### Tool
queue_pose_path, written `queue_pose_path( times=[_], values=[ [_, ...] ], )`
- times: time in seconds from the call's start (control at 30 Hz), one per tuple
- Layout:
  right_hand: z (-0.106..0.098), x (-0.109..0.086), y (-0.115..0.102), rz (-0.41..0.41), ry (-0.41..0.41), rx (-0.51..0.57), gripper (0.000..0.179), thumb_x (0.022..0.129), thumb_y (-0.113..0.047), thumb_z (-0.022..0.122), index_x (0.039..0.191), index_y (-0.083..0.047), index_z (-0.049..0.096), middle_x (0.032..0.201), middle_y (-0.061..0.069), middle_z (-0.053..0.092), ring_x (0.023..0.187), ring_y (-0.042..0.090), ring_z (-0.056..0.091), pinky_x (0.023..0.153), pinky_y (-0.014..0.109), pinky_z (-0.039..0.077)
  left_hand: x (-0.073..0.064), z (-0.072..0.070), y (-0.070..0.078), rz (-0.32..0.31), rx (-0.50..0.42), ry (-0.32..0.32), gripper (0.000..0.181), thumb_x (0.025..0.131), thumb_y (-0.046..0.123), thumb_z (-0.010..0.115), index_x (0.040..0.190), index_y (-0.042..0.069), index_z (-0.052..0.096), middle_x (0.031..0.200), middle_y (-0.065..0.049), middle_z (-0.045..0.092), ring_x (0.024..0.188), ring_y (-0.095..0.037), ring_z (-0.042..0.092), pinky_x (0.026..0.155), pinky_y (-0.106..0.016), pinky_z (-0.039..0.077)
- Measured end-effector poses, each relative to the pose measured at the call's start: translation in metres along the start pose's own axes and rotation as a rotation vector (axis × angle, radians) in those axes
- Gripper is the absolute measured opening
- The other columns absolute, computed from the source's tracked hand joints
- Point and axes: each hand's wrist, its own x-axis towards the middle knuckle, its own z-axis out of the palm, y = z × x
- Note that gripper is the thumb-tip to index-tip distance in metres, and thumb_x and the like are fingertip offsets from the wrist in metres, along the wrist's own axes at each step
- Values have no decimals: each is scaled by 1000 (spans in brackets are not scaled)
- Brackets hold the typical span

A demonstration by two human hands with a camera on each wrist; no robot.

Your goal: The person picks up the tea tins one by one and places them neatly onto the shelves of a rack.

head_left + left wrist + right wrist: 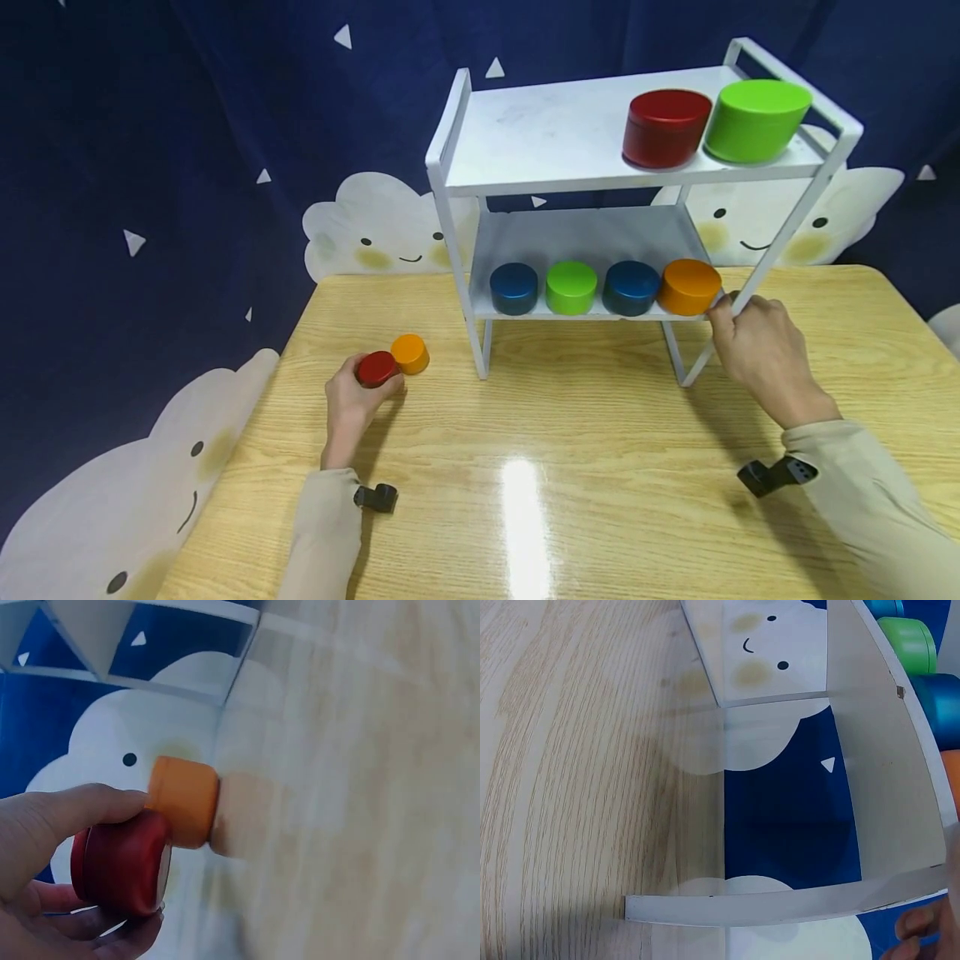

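Observation:
My left hand (356, 404) grips a round red tin (377, 368) between thumb and fingers, low over the left of the table. In the left wrist view, the red tin (124, 862) is tipped on its side in that view and overlaps a smaller orange tin (182, 801) beyond it. At the right end of the white two-tier rack (577, 179), my right hand (765, 350) holds the front post at lower-shelf height, thumb beside a larger orange tin (688, 287). Only its curled fingertips (919, 930) show in the right wrist view.
Along the lower shelf stand a blue tin (513, 289), a green tin (572, 288) and another blue tin (632, 288). On top, a large red tin (666, 129) and a large green tin (757, 122) sit at the right. A dark curtain (187, 167) with cloud shapes hangs behind the table (600, 467).

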Motion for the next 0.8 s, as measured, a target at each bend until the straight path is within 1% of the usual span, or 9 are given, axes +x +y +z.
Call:
queue_pose_path(
  times=[0.13,0.23,0.37,0.53,0.8],
  values=[
    [0,0,0,2,-4,1,56,101,-37,17,60,-7,42,62,14,45,55,31,46,38,36,32,-2,-2,7,46,2,18,61,76,21,80,123,-7,54,116,-26,62,105,-37,59,89,-47,49],
    [-1,0,1,7,-10,1,56,101,-36,17,60,-7,42,64,15,46,58,33,47,39,37,32,-4,-4,13,66,7,28,58,75,22,80,121,-6,56,114,-24,63,103,-36,60,88,-45,49],
    [-1,0,0,4,-13,2,56,101,-36,17,60,-7,42,63,14,46,57,32,47,39,36,33,-6,-8,23,94,14,47,56,74,23,81,118,-4,59,111,-21,65,100,-34,61,86,-43,49],
    [-1,-1,0,0,-15,3,56,101,-36,16,62,-7,43,61,13,45,54,30,48,38,36,33,-9,-12,36,129,-3,61,57,74,23,81,120,-3,59,112,-20,65,101,-33,60,86,-43,48],
    [-1,0,1,0,-14,5,54,101,-36,17,63,-7,43,63,14,47,55,31,48,39,36,33,-17,-16,58,242,-56,110,53,73,22,83,117,-1,61,108,-17,67,97,-31,63,82,-44,51]
  ],
)
